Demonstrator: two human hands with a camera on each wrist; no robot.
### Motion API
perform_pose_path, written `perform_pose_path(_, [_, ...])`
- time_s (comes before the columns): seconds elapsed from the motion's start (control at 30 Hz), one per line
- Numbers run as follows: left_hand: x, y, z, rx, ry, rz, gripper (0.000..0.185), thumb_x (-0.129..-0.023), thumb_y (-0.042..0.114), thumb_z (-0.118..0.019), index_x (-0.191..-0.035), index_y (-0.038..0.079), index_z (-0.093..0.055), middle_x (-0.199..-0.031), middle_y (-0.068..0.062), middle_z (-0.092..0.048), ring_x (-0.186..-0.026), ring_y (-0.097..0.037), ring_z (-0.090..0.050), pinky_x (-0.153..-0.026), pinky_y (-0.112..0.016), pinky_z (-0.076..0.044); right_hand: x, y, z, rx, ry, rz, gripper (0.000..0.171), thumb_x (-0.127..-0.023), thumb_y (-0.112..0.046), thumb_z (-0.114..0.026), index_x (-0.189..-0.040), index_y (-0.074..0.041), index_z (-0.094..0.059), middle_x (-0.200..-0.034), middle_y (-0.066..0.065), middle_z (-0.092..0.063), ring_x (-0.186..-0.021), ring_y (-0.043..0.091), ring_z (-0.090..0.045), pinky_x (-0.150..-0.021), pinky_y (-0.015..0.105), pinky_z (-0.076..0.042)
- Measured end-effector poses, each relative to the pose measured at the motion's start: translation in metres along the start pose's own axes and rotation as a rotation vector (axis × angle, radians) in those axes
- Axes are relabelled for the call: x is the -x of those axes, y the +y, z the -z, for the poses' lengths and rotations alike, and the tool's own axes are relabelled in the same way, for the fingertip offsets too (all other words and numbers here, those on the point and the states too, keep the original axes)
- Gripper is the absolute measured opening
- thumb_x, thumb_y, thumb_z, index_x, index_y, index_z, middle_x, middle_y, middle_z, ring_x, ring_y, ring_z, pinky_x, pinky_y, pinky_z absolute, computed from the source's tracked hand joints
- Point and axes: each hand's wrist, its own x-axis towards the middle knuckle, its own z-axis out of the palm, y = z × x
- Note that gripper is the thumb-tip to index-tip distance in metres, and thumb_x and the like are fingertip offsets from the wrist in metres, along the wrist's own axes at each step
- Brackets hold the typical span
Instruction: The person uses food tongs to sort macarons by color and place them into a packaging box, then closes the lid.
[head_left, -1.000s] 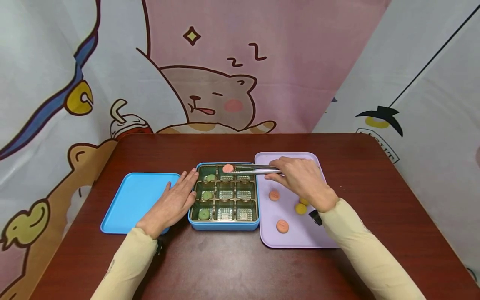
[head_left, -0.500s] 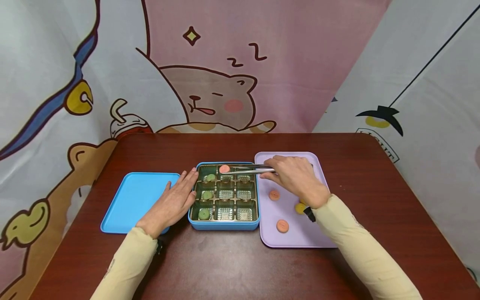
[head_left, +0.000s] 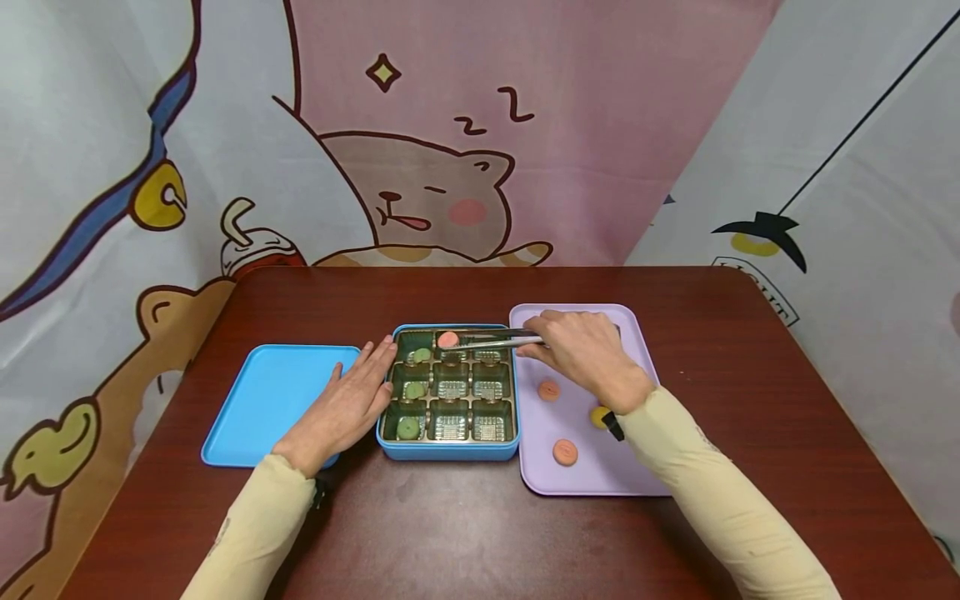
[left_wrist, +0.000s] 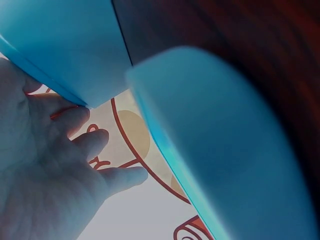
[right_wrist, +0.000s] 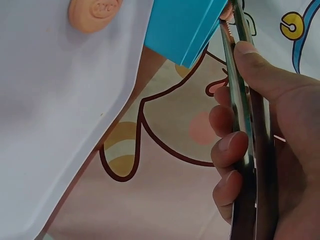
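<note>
One pink sweet (head_left: 448, 339) pinched in metal tongs (head_left: 495, 338) gripped by right hand (head_left: 581, 354), held over back-middle cell of blue tin (head_left: 448, 452), left hand (head_left: 347, 404) laid flat against tin's left wall.

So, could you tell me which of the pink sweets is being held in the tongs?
The pink sweet over the box's back row, pinched by the tongs in the right hand; the other two lie on the lilac tray.

Nine gold foil compartments in one blue rectangular box (head_left: 448, 452), three by three. Three green round sweets (head_left: 408, 427) down the left column. Three orange round sweets: one (head_left: 448, 339) in one pair of metal tongs (head_left: 498, 338), two (head_left: 565, 452) on one lilac tray (head_left: 592, 479). One yellow sweet (head_left: 598, 416). One blue lid (head_left: 262, 400).
</note>
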Motion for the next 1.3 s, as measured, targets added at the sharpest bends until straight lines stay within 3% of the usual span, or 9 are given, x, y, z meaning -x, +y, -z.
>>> perform_pose_path(0.33, [0.001,0.001,0.001,-0.004,-0.003,0.005,0.06,-0.113,0.03,-0.038,-0.167,0.009,-0.019,-0.173,-0.008,-0.016,-0.157,-0.036,-0.017,-0.117,-0.073,-0.018,-0.005,-0.005,0.003,0.071,0.029,0.041,0.03,-0.089,-0.044,-0.081,-0.08,-0.02,-0.065,-0.068,-0.006,-0.054,-0.049,0.018,-0.053,-0.039,0.035,-0.038])
perform_pose_path(0.57, [0.001,0.001,0.002,-0.007,-0.017,0.006,0.061,-0.113,0.029,-0.038,-0.167,0.009,-0.018,-0.173,-0.009,-0.016,-0.158,-0.035,-0.016,-0.117,-0.073,-0.017,-0.009,-0.01,0.005,0.1,0.01,0.043,0.031,-0.087,-0.045,-0.082,-0.078,-0.02,-0.065,-0.067,-0.005,-0.054,-0.045,0.017,-0.049,-0.037,0.034,-0.034])
perform_pose_path(0.83, [0.001,0.002,0.002,-0.004,-0.025,0.007,0.061,-0.113,0.03,-0.038,-0.167,0.01,-0.017,-0.173,-0.008,-0.014,-0.158,-0.035,-0.015,-0.117,-0.073,-0.016,-0.011,-0.013,0.011,0.117,0.01,0.047,0.035,-0.084,-0.047,-0.084,-0.075,-0.019,-0.065,-0.066,-0.004,-0.055,-0.048,0.021,-0.055,-0.038,0.036,-0.037])
perform_pose_path(1.03, [-0.001,0.003,0.002,-0.005,-0.02,0.006,0.061,-0.113,0.032,-0.038,-0.167,0.01,-0.017,-0.173,-0.007,-0.014,-0.158,-0.035,-0.016,-0.117,-0.072,-0.016,-0.005,-0.01,0.011,0.083,-0.018,0.012,0.031,-0.087,-0.047,-0.082,-0.082,-0.019,-0.068,-0.068,-0.005,-0.055,-0.048,0.019,-0.053,-0.039,0.037,-0.038])
perform_pose_path(1.3, [0.0,0.002,0.001,-0.005,-0.026,0.014,0.062,-0.113,0.032,-0.038,-0.167,0.01,-0.018,-0.173,-0.007,-0.013,-0.158,-0.035,-0.015,-0.117,-0.073,-0.016,0.015,0.003,0.005,-0.008,-0.003,-0.028,0.044,-0.09,-0.051,-0.078,-0.115,-0.015,-0.075,-0.088,-0.002,-0.071,-0.068,0.018,-0.066,-0.046,0.038,-0.046])
